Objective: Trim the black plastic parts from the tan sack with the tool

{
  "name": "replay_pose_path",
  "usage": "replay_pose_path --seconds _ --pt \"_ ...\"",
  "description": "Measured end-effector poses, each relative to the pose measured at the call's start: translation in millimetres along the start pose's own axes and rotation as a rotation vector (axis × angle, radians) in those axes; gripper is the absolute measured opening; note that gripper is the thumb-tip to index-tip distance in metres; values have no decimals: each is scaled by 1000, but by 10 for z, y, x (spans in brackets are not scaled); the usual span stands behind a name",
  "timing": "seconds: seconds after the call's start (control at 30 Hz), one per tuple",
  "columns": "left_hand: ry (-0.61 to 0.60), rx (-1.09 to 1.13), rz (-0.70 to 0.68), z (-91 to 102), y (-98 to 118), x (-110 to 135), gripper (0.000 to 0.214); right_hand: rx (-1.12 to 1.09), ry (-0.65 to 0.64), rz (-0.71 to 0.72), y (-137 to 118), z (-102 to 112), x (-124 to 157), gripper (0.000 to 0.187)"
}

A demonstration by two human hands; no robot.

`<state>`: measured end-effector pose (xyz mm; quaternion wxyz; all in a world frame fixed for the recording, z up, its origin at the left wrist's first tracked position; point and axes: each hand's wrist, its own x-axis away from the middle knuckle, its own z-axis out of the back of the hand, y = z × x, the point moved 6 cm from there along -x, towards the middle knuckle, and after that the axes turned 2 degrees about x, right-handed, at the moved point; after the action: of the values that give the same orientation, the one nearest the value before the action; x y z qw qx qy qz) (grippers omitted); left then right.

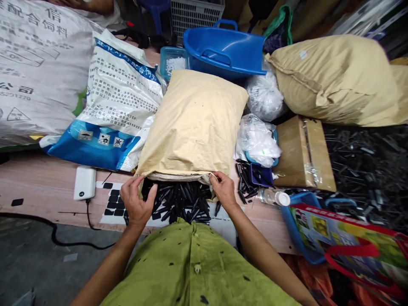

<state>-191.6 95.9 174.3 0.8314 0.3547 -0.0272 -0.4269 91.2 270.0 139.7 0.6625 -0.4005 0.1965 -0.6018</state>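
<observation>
A full tan sack (200,123) lies on the table in front of me, its mouth facing my body. My left hand (137,197) has its fingers on the left corner of the mouth, thumb held apart. At the right corner, my right hand (224,189) pinches the edge of the opening between thumb and fingers. Many slim black plastic parts (181,199) lie in the mouth and spill out between my hands toward my green shirt. The inside of the sack is mostly hidden.
A blue-and-white printed sack (117,97) leans at the left, behind a white power bank (85,182). Beyond the tan sack sits a blue basin (223,49). To the right are a cardboard box (302,153), a clear bottle (272,197) and a small purple tray (261,175).
</observation>
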Motion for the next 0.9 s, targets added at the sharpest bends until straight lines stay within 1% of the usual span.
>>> replay_pose_path --seconds 0.03,0.1,0.2,0.27,0.3,0.37,0.4,0.47,0.53,0.6,0.7,0.77,0.83,0.9 --pt "-12 -47 70 26 -105 162 53 -2 3 6 -4 -5 5 28" --pt "-54 -153 261 44 -385 459 56 -11 12 28 -14 -17 16 27" --pt "-106 -288 618 34 -867 793 66 -29 55 71 -28 -7 49 23" --pt "-130 -329 828 13 -1123 924 71 -36 88 101 -35 26 89 22" --pt "-152 -329 907 -6 -1216 964 72 -39 101 116 -37 54 117 23" --pt "-219 -314 998 -58 -1331 1007 71 -44 118 142 -35 128 192 29" --pt "-255 -303 1013 -84 -1359 1018 69 -49 124 149 -26 172 239 34" --pt "-304 -286 987 -126 -1373 1035 66 -62 135 144 13 262 349 44" --pt "-318 -275 920 -155 -1372 1060 62 -71 131 128 67 319 467 50" --pt "-331 -261 835 -190 -1383 1098 59 -77 114 111 117 329 577 51" --pt "-330 -239 718 -224 -1425 1159 60 -80 80 89 147 292 703 50" --pt "-304 -224 665 -207 -1443 1188 58 -86 57 97 125 284 766 51" --pt "-279 -205 628 -162 -1421 1201 57 -111 19 138 89 303 826 58" --pt "-266 -157 572 -109 -1332 1179 55 -159 -16 183 99 341 889 68"
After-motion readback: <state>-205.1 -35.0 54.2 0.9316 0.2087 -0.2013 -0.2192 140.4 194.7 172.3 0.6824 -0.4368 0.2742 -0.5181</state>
